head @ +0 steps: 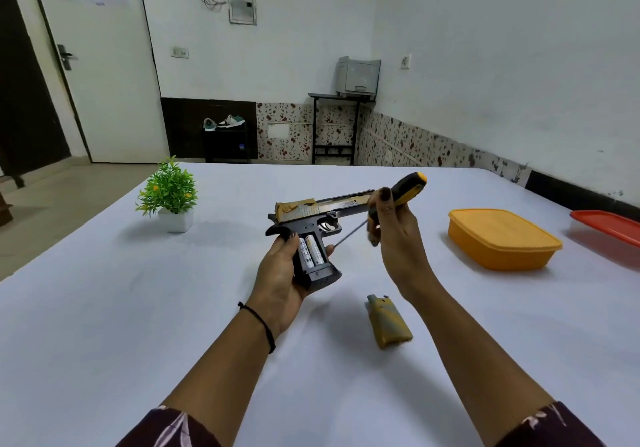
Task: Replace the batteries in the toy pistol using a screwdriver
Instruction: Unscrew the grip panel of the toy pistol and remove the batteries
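My left hand is wrapped around the grip of the toy pistol, holding it above the middle of the tabletop, barrel pointing right. Slide is gold-tan, frame matte black. Grip side is open: two white cylindrical batteries sit side by side in the bay. My right hand has fingers closed on the screwdriver, black-and-yellow moulded handle up, thin steel shaft angled down-left, tip just beside the grip. Tan plastic grip cover lies flat on the tabletop toward the near edge, well apart from the pistol. Orange lidded box toward the right edge, red-lidded box at that edge, small potted plant far left.
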